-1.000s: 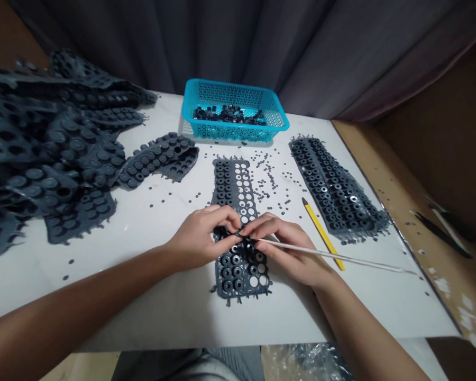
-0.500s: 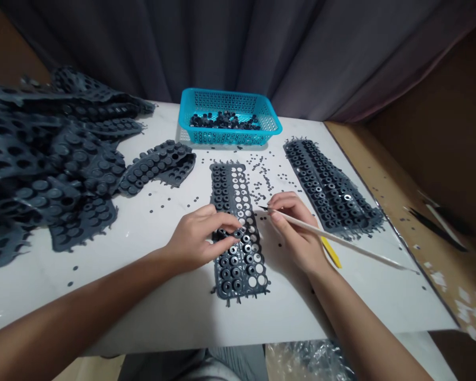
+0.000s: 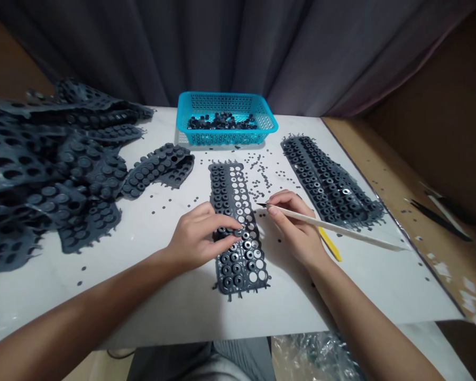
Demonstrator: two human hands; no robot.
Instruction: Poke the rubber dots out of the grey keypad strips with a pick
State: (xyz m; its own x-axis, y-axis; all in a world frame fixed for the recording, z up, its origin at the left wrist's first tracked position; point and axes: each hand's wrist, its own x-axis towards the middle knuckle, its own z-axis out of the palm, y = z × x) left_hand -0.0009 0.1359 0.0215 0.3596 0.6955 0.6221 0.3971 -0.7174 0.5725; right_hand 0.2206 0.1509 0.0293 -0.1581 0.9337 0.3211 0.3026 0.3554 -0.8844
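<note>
My left hand (image 3: 204,233) reaches over a dark rubber sheet (image 3: 232,201) of moulded round parts. Thumb and index finger pinch a small dark rubber ring (image 3: 239,232) at the sheet's middle. Many holes in the sheet's right-hand columns show white table through them; the left columns and lower middle still hold ring-shaped parts. To the right, my right hand (image 3: 297,227) closes around a long white stick-like tool (image 3: 341,231) with a dark pointed tip, which points left toward the sheet, just short of it. A yellow strip-like thing (image 3: 330,245) shows beside that hand, partly hidden.
A blue basket (image 3: 227,138) holding many small dark parts stands at the back. Another rubber sheet (image 3: 327,182) lies at right, and a heap of sheets (image 3: 83,159) fills the left. Tiny dark discs (image 3: 262,172) dot the table. Black tweezers (image 3: 440,221) lie far right.
The view has shifted slightly. Both hands keep nearly the same pose, with the left still pinching the ring and the right still holding the white tool.
</note>
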